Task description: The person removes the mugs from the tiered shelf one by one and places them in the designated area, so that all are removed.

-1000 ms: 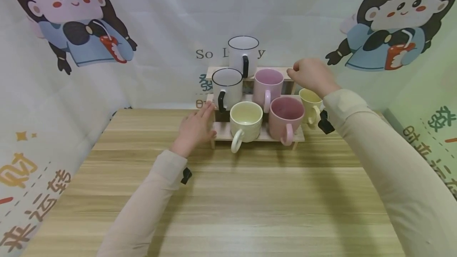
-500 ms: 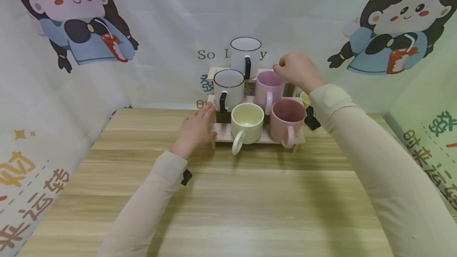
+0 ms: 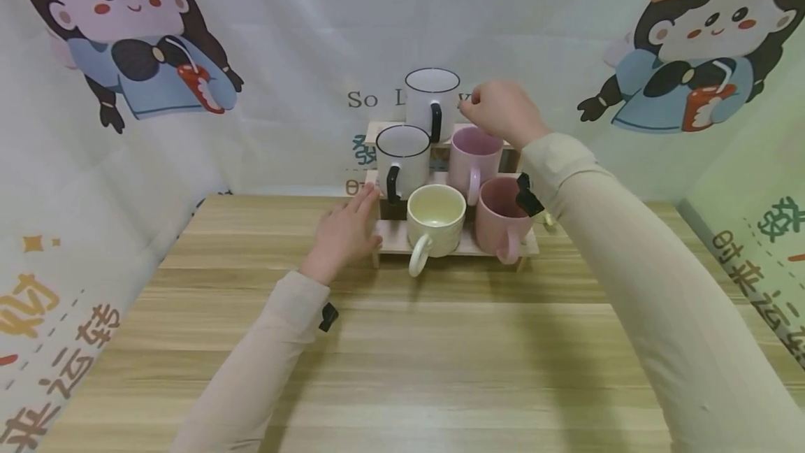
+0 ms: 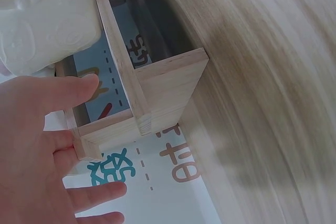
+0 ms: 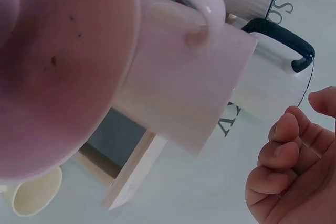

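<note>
My right hand (image 3: 503, 110) hovers beside the upper white mug (image 3: 424, 107), which has a black rim and black handle and stands on the top step of a wooden rack (image 3: 391, 233). In the right wrist view, its fingers (image 5: 278, 156) are curled with nothing in them, the thumb (image 5: 323, 100) close to the mug's rim. My left hand (image 3: 342, 236) touches the rack's left end with mostly straight fingers; its thumb (image 4: 79, 88) lies toward the cream mug (image 3: 434, 222). A second white mug (image 3: 409, 163) and a lilac mug (image 3: 470, 163) fill the middle step.
A dark pink mug (image 3: 499, 219) sits beside the cream one on the bottom step. Behind the right sleeve, a small yellow cup (image 5: 37, 192) stands right of the rack. A printed cloth (image 3: 302, 89) hangs behind the wood-grain table (image 3: 402, 355).
My right hand has moved left and slightly back, from right of the rack to the upper white mug's side, its sleeve now covering most of the yellow cup. The left hand stays put.
</note>
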Motion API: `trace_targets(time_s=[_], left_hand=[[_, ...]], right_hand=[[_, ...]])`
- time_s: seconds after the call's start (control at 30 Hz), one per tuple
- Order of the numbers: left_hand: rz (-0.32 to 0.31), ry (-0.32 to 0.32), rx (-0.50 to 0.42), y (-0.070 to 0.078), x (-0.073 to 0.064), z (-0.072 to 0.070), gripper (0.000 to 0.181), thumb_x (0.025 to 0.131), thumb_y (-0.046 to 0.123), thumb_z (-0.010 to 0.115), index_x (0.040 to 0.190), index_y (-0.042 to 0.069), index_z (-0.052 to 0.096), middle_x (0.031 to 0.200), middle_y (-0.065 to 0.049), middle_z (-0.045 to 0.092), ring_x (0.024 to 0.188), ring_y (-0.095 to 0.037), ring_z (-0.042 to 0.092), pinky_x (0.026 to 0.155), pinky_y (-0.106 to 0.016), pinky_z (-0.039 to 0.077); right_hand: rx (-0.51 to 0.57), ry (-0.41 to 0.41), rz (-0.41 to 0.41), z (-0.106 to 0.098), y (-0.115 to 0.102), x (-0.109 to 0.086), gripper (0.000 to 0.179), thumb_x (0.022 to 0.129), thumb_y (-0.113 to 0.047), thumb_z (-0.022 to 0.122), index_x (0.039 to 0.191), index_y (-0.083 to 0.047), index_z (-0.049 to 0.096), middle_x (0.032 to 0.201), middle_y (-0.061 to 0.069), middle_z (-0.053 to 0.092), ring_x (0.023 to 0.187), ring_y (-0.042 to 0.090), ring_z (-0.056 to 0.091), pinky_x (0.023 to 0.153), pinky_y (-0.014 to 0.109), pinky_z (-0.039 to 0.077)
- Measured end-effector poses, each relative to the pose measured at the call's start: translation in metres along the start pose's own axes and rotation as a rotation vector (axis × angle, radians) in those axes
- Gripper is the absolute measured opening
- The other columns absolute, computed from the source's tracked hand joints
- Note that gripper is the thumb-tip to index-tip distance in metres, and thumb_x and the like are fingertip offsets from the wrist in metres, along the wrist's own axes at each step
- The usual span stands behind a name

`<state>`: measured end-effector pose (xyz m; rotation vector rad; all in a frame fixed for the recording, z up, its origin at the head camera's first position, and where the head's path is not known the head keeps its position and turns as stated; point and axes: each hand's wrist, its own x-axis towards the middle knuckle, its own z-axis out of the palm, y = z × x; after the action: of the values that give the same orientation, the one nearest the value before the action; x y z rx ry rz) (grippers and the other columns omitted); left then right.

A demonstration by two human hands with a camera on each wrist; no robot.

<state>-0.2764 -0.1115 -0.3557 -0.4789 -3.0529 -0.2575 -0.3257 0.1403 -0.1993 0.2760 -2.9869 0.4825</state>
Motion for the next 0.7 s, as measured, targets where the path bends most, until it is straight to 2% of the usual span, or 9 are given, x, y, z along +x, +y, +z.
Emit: trace_targets(time_s=[0.2,0.47,0.7], left_hand=[[-0.001,-0.009,-0.003,0.001,0.002,0.001,0.090,0.086,0.034,0.068,0.154,0.014,0.013,0.161,-0.004,0.012,0.130,-0.045,0.040,0.107,-0.059,0.034],[-0.009,-0.002,-0.004,-0.001,0.004,-0.002,0.090,0.086,0.035,0.068,0.154,0.016,0.013,0.161,-0.001,0.011,0.131,-0.044,0.041,0.108,-0.059,0.032],[-0.010,-0.014,-0.013,0.000,0.002,0.000,0.089,0.086,0.035,0.067,0.154,0.016,0.013,0.161,-0.001,0.010,0.130,-0.044,0.041,0.109,-0.059,0.031]], right_hand=[[0.000,0.003,-0.009,0.004,-0.010,0.011,0.042,0.097,-0.040,0.039,0.068,-0.010,0.048,0.062,0.000,0.045,0.064,0.017,0.044,0.053,0.027,0.033],[-0.015,-0.004,0.018,0.009,-0.026,0.022,0.051,0.096,-0.048,0.040,0.061,-0.012,0.040,0.055,-0.003,0.032,0.057,0.016,0.035,0.049,0.026,0.028],[-0.064,-0.027,0.059,0.021,-0.040,0.025,0.051,0.095,-0.055,0.042,0.066,-0.013,0.044,0.067,0.000,0.040,0.065,0.016,0.043,0.054,0.026,0.036]])
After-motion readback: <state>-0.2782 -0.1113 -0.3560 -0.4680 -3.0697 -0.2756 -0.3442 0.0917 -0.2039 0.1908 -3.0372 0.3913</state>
